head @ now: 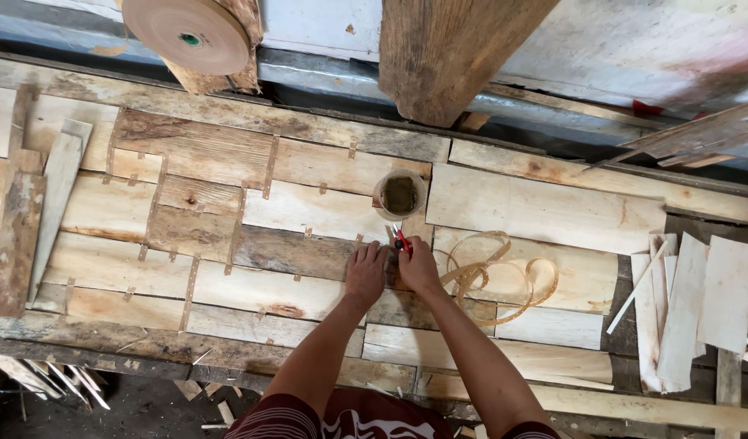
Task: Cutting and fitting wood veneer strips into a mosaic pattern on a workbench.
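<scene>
A red-handled cutter point(402, 241) is being gripped by the closed right hand point(418, 267); veneer sheets point(301, 252) are being pressed flat beneath the open left hand point(366, 272) on the worktop point(227, 345).

Red-handled cutter point(403, 241), tan tape strips point(492, 276), pale patchwork veneer point(227, 236) (brown-streaked)

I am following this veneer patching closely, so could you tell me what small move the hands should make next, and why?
Probably snip the tape: the right hand holds a red-handled cutter at the seam, while the left hand presses beside it and loose tape trails right.
</scene>
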